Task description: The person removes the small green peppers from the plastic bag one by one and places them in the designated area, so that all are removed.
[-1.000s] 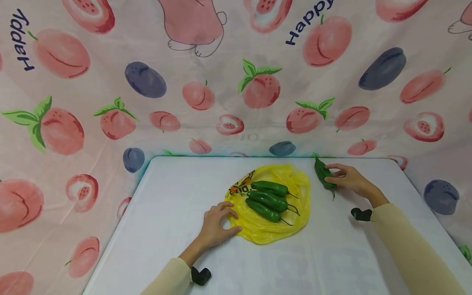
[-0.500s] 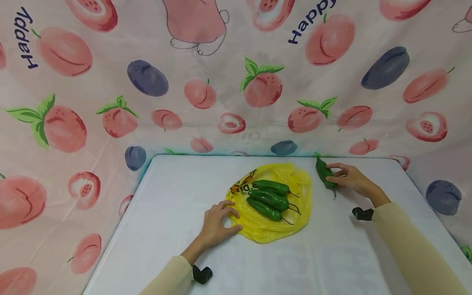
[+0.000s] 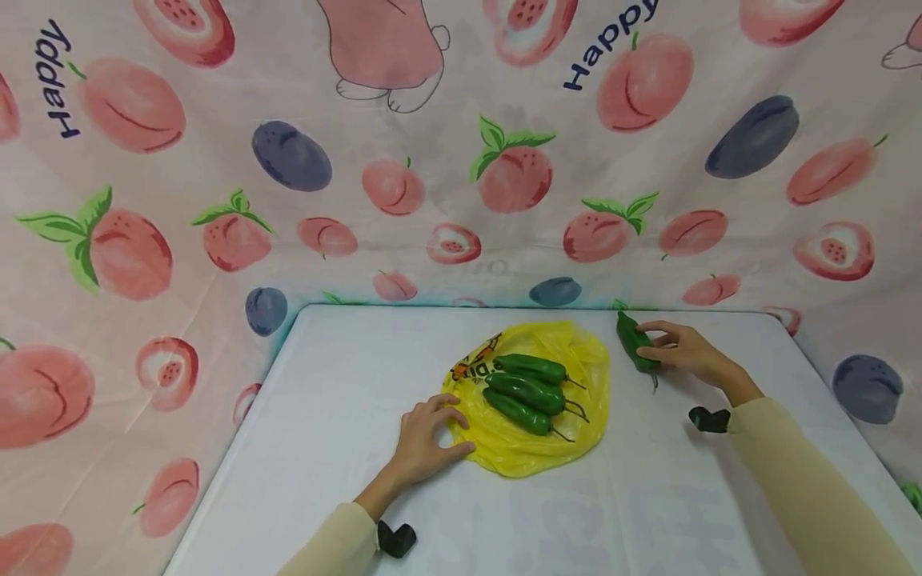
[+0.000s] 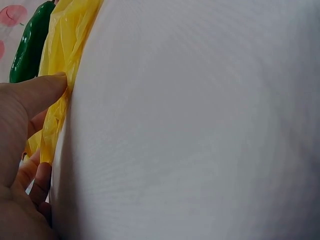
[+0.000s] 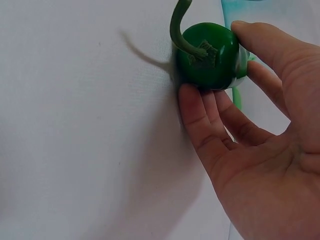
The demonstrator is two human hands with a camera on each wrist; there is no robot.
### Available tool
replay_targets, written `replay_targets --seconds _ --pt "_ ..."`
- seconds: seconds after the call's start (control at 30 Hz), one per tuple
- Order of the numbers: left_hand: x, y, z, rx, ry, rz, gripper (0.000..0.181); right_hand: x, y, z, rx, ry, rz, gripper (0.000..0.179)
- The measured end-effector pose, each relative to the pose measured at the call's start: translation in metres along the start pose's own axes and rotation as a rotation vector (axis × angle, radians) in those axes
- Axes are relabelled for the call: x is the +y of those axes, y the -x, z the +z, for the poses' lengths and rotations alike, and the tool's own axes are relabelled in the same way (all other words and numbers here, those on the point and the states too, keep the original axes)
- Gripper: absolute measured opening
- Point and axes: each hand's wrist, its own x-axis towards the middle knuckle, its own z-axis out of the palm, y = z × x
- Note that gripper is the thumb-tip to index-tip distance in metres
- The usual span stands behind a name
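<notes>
In the head view my right hand (image 3: 687, 352) holds a glossy dark green pepper (image 3: 631, 340) at the table's far right, between thumb and fingers. The right wrist view shows this pepper (image 5: 210, 57) stem end on, its curved stem casting a shadow on the white surface. Three similar green peppers (image 3: 529, 392) lie side by side on a flattened yellow plastic bag (image 3: 504, 460) in the middle, stems to the right. At the bag's left edge rests my left hand (image 3: 425, 444), thumb and fingers apart in a curve. In the left wrist view its thumb touches the crinkled bag (image 4: 70, 35).
The white tabletop (image 3: 346, 368) ends at a far edge just beyond the held pepper. Behind and beside it hangs a pink cloth (image 3: 446, 160) printed with peaches. A dark device (image 3: 709, 419) sits at the right wrist, and another dark device (image 3: 396, 540) at the left.
The whole view shifts slightly. Both hands, the held pepper and the bag with its peppers keep their places.
</notes>
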Motion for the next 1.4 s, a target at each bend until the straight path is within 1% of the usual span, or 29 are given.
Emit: replay_targets --seconds 0.27,0.43,0.6,0.77,0.9,1.1,1.4 --pt "0.001 0.000 0.001 0.000 0.003 -0.012 0.024 -0.002 0.002 -0.002 -0.006 -0.009 -0.015 0.067" --pt "0.002 0.000 0.001 0.000 0.002 -0.012 0.024 -0.004 0.004 -0.004 -0.020 -0.016 -0.036 0.068" --pt "0.003 0.001 0.000 0.003 0.004 -0.012 0.024 -0.012 0.009 -0.006 -0.041 -0.022 -0.057 0.069" --pt "0.002 0.001 0.001 0.007 -0.003 -0.003 0.024 -0.018 0.014 -0.012 -0.069 0.036 -0.056 0.075" --pt "0.001 0.001 0.001 0.010 -0.005 0.004 0.024 -0.021 0.016 -0.014 -0.076 0.073 -0.069 0.078" --pt "0.000 0.001 0.002 0.012 -0.010 0.005 0.024 -0.022 0.021 -0.016 -0.074 0.106 -0.080 0.080" --pt "0.000 0.001 0.002 0.016 -0.010 0.012 0.024 -0.028 0.032 -0.019 -0.042 0.232 -0.090 0.087"
